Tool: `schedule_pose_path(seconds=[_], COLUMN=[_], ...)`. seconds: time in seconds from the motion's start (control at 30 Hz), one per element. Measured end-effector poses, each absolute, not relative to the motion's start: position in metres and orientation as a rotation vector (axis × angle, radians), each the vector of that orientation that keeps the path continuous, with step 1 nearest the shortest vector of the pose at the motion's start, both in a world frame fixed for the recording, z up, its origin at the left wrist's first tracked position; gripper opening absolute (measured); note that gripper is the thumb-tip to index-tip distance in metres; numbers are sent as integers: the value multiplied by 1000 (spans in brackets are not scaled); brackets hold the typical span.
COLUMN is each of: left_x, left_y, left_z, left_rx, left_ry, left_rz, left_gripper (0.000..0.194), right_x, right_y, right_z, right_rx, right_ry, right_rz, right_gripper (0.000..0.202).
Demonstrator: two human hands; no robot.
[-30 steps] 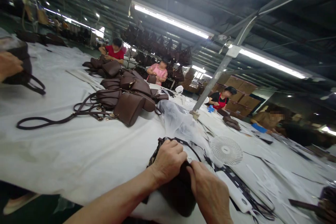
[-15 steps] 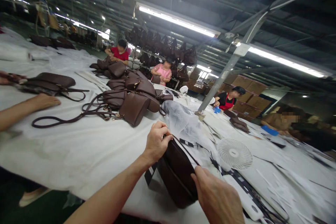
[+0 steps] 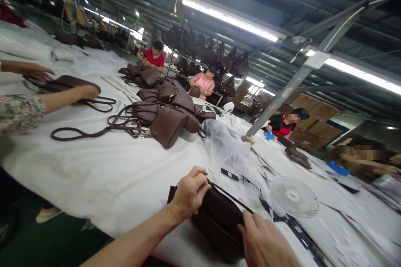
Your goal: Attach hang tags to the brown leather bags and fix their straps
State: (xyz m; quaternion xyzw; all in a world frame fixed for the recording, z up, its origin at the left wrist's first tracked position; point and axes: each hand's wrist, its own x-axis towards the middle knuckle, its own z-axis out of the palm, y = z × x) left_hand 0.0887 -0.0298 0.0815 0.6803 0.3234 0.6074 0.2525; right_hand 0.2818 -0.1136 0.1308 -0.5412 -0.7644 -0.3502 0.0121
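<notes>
A dark brown handbag (image 3: 219,223) rests at the near edge of the white-covered table, between my two hands. My left hand (image 3: 191,192) pinches the top edge of the bag at its far end, thumb against fingers. At the near right end my right hand (image 3: 263,235) grips the same edge, with the thumb on the side facing me. A thin dark strip runs along the top between both hands. Behind my left hand a small dark piece sticks out; what it is I cannot tell. The bag's underside is hidden.
A pile of brown handbags (image 3: 169,125) with straps lies ahead. Clear plastic sheeting (image 3: 225,146), a white fan (image 3: 294,196) and a metal post (image 3: 275,96) stand beyond my hands. At left, a co-worker's hands (image 3: 84,91) handle another brown bag (image 3: 67,83). Other people work farther back.
My view has shifted, so the scene sits farther right. Both my hands keep their hold on the handbag. The co-worker's near hand at left has moved onto their bag.
</notes>
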Motion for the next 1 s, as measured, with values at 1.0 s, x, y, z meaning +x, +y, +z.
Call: schedule_pose_path(seconds=[1.0], left_x=[71], left_y=[-34], left_z=[79], left_rx=[1588], left_ry=[781], left_rz=[1390], left_gripper=[12], right_x=[265], right_y=[-69], right_z=[124], right_rx=[-1103], right_ry=[-2342], right_rz=[-731], right_gripper=[23])
